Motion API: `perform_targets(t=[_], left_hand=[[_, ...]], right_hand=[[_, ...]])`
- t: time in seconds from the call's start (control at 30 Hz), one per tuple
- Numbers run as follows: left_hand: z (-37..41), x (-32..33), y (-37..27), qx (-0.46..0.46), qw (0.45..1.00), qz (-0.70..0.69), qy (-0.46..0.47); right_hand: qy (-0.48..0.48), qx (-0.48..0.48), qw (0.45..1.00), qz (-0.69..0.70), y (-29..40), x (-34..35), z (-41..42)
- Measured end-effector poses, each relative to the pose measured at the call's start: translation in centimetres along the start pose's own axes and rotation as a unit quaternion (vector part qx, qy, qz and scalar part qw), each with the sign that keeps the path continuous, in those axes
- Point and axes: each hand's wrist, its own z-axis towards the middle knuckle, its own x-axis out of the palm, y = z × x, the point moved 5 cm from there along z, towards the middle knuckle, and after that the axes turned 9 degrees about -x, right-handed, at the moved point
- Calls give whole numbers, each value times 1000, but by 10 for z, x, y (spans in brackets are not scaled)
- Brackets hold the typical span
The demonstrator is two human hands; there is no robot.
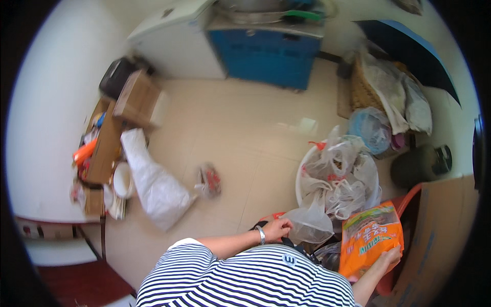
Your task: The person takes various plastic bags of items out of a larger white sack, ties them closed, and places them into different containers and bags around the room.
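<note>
My right hand (pixel 392 256) grips the lower right edge of an orange printed plastic package (pixel 371 238), which is tilted in front of a large cardboard sheet. My left hand (pixel 277 230), with a silver bracelet at the wrist, is bent in front of my striped shirt, close to a translucent plastic bag (pixel 310 225) and some dark straps. Whether its fingers hold anything cannot be made out. Beyond both hands stands a round white tub (pixel 300 188) heaped with knotted, translucent plastic bags (pixel 347 195).
A white woven sack (pixel 157 192) and a small bag with red contents (pixel 209 181) lie on the tiled floor at left. Cardboard boxes (pixel 134 99) line the left wall. A blue cabinet (pixel 264 57) stands ahead. At right are a wicker basket (pixel 364 88), a dark cylinder (pixel 414 165) and a cardboard sheet (pixel 441 230).
</note>
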Motion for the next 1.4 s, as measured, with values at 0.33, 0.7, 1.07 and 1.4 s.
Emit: perform_targets(t=[0.33, 0.7, 1.07, 1.4], left_hand=[[-101, -22, 66, -56, 976, -41, -208], [-177, -74, 135, -93, 905, -232, -344], [-241, -237, 188, -90, 814, -413, -399], [-244, -304, 225, -84, 644, -611, -452]], right_hand=[[389, -98, 903, -153, -108, 249, 8], [390, -218, 811, -377, -206, 297, -47], [490, -438, 299, -692, -214, 321, -202], [740, -451, 345, -361, -157, 504, -557]])
